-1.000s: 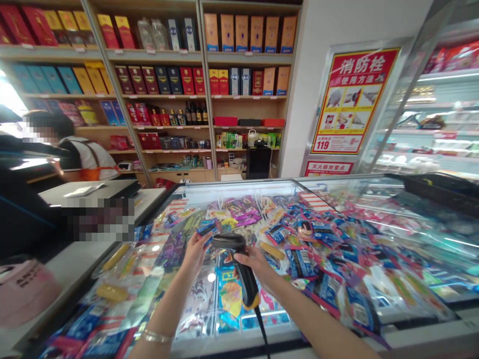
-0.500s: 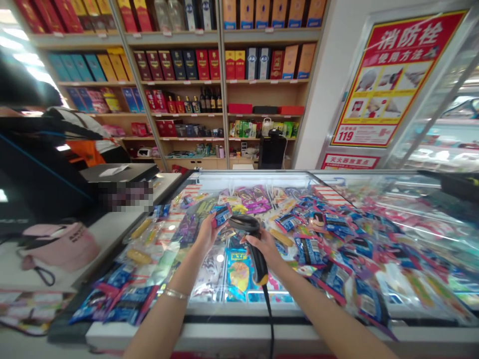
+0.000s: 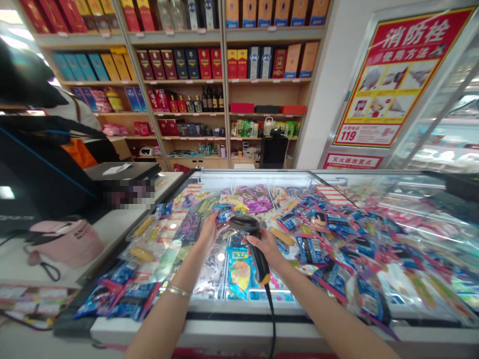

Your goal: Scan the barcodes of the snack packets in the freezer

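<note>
My right hand [image 3: 264,243] is wrapped round the handle of a black barcode scanner [image 3: 258,257] with a yellow base and a cable running down toward me. The scanner's head points left, at a small blue snack packet [image 3: 225,214]. That packet is pinched in my left hand [image 3: 210,227], just left of the scanner head and apart from it. Both hands are above the glass top of a display freezer [image 3: 209,308]. Below them, a blue and yellow packet [image 3: 239,273] shows through the glass. My left fingertips are partly hidden behind the packet.
Many blue and pink snack packets [image 3: 339,276] lie over the right side of the glass, with more [image 3: 129,299] at the near left. A pink basket [image 3: 71,244] stands on the left counter by a dark monitor [image 3: 41,169]. Another person [image 3: 80,112] is behind it. Shelves of boxes [image 3: 179,65] line the back.
The view has shifted slightly. The packet in my left hand has turned a little and its label shows more. My right hand keeps the scanner in nearly the same place.
</note>
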### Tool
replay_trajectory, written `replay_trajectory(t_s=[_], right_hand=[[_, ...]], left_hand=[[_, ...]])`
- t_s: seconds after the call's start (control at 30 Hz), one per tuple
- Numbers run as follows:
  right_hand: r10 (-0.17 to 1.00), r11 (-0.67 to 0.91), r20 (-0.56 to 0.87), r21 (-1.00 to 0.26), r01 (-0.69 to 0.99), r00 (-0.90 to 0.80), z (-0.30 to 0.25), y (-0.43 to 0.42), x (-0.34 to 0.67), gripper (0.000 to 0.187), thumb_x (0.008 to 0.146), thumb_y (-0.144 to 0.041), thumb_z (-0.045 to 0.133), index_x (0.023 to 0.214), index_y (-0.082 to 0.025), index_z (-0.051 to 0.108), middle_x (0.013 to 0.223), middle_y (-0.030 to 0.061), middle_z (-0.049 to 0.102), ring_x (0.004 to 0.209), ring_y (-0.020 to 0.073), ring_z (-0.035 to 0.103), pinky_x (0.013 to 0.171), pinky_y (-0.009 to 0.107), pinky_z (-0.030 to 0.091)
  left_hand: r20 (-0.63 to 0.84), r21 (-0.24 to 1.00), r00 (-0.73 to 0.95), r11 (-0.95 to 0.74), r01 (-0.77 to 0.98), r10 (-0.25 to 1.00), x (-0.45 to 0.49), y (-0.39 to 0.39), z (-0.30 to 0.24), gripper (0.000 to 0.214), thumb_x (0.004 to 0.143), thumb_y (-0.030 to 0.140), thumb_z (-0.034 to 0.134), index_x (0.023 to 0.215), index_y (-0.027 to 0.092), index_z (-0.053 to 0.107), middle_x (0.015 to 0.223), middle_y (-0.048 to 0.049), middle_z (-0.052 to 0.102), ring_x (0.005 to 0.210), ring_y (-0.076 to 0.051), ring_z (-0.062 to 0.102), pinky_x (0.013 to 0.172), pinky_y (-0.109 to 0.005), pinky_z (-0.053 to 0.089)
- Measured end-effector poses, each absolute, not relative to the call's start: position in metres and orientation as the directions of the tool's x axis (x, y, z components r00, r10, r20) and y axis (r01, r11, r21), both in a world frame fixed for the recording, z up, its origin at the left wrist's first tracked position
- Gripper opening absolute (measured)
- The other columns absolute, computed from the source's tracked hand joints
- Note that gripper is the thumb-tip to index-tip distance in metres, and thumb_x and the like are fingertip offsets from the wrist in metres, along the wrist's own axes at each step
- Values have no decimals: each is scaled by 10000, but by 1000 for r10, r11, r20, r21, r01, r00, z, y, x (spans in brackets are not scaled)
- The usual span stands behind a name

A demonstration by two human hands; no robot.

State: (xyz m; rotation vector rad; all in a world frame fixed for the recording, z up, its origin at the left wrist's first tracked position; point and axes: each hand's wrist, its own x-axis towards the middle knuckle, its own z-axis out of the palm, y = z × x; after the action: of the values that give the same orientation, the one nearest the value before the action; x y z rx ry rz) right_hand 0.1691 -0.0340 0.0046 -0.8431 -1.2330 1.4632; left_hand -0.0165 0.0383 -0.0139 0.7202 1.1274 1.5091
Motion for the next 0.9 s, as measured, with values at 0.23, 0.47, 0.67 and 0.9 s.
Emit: replay_trajectory(t_s=[0.23,0.47,0.67,0.9], right_hand=[[959,42,105,-972,-233,-264,5,-34,169,385,644,-448,717,858,-160,575,701,39,675,448,121,559,443,247,443],[960,41,97,-977,-212,-264,2,-31,169,366,647,-446,706,830,-161,567,688,37,666,441,125,553,434,254,438],[965,31,83,-978,-208,-248,6,-35,170,364,649,-434,706,846,-159,571,692,26,660,458,119,552,462,255,450],[965,13,68,-977,-211,-252,11,-38,170,369,640,-433,702,851,-163,566,693,25,664,459,116,550,471,252,445]], left_hand=[[-203,859,-212,71,-506,956,-16,37,-11,182,771,312,606,840,144,592,654,-43,671,694,-194,686,733,-362,572],[-214,851,-227,68,-521,950,-15,35,-9,151,763,293,621,782,149,581,610,-29,658,550,-153,640,671,-330,575],[-213,852,-223,69,-519,951,-14,34,-7,175,731,311,662,746,152,589,639,-30,667,551,-151,644,631,-311,578],[-185,856,-213,51,-514,959,-14,33,-7,245,681,332,727,773,140,606,684,-41,680,604,-160,663,650,-298,577]])
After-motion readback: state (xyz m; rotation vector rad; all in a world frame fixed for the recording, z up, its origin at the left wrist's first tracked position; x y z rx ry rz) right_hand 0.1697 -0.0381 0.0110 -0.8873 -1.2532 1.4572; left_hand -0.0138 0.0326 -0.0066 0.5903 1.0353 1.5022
